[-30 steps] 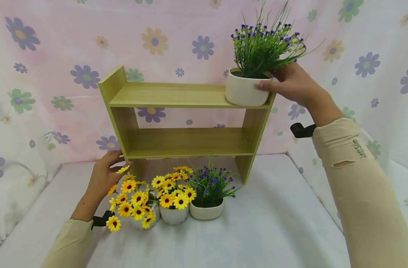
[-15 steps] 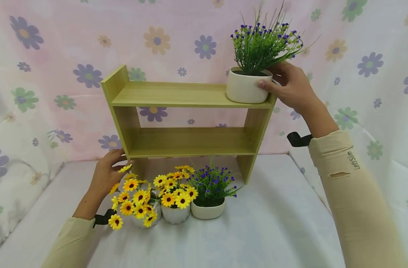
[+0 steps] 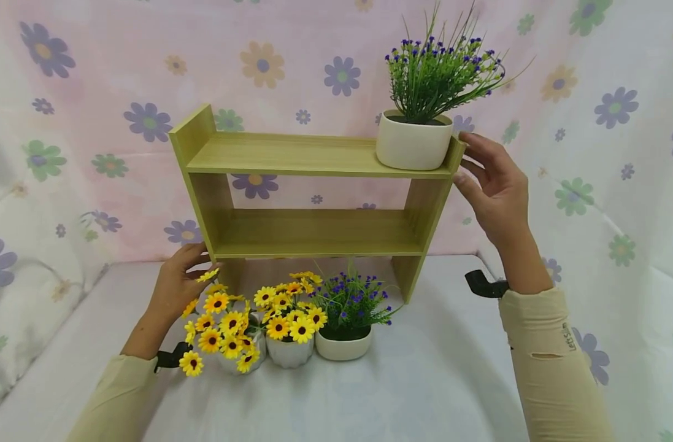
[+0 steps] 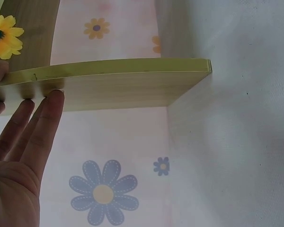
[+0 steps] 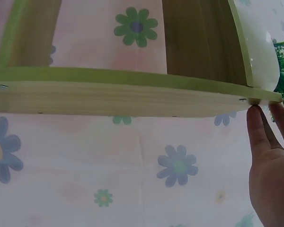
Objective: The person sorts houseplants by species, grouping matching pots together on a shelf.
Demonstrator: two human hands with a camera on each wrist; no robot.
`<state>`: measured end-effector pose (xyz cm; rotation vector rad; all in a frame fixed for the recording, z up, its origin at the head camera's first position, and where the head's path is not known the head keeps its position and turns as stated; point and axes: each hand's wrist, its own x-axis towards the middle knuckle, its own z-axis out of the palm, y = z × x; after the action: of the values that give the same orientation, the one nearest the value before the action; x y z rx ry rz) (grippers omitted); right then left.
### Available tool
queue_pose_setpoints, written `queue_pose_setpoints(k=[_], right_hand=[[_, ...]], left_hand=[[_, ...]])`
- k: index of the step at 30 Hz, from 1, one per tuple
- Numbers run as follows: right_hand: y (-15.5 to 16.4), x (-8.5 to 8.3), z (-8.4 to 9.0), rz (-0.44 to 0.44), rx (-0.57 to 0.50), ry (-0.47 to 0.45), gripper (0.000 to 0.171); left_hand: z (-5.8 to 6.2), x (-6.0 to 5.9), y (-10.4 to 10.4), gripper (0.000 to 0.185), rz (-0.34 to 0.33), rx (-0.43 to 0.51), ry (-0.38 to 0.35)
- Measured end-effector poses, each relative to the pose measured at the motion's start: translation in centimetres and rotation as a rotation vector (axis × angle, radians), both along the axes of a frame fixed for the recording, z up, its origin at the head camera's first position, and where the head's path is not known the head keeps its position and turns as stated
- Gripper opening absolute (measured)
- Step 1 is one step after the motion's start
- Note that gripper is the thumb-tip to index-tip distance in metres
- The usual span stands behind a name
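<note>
Your left hand (image 3: 177,283) and right hand (image 3: 497,193), fingers extended, touch opposite sides of the shelf (image 3: 319,231) between them. The white pot (image 3: 412,145) sits on top, just beside your right hand. You're probably steadying the shelf; shifting it would call for even pressure.

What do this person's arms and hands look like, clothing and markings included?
The left sleeve and right sleeve are beige; the right one carries small dark lettering near a narrow slit. A left black wristpiece and right black wristpiece jut outward. The left grip and right grip wear no gloves.
</note>
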<state>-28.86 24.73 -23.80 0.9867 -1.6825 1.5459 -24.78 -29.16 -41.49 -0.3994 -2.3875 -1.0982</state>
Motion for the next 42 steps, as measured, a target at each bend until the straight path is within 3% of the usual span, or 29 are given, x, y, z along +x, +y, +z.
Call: queue_pose_setpoints(k=[5,9,15,18,21,27,33,37,40,42], right_hand=[[0.0,1.7,-2.8,-0.018,-0.042,0.069,0.048],[0.0,2.8,-6.0,0.027,-0.037,0.056,0.039],[-0.6,2.9,-11.6,0.052,0.12,-0.137,0.026],[-0.7,2.5,-13.6,0.062,0.285,-0.259,0.022],[-0.7,2.0,-14.7,0.129,0.456,-0.374,0.022],[-1.3,1.8,-16.4,0.288,0.701,-0.556,0.038],[-3.3,2.3,-18.1,0.182,0.955,-0.727,0.085],[-4.8,2.9,-19.2,0.175,0.965,-0.818,0.11],[-5.6,3.4,-20.0,0.134,0.938,-0.873,0.109],[-6.1,3.5,-20.3,0.111,0.916,-0.892,0.099]], left_hand=[[-0.1,0.0,0.2,0.061,-0.005,0.002,-0.002],[0.0,0.1,0.3,0.062,-0.011,0.0,-0.002],[0.2,0.2,0.2,0.065,-0.023,0.01,0.009],[0.0,0.1,0.2,0.065,-0.025,0.011,0.013],[-0.1,0.1,0.1,0.065,-0.013,0.0,0.007],[0.1,0.1,0.1,0.061,0.004,-0.011,-0.015],[0.2,0.0,0.0,0.062,0.012,-0.016,-0.019],[0.0,0.0,-0.1,0.062,0.004,-0.017,-0.016],[-0.1,0.0,-0.1,0.063,-0.004,-0.009,-0.016],[-0.1,-0.1,-0.1,0.063,-0.007,-0.009,-0.016]])
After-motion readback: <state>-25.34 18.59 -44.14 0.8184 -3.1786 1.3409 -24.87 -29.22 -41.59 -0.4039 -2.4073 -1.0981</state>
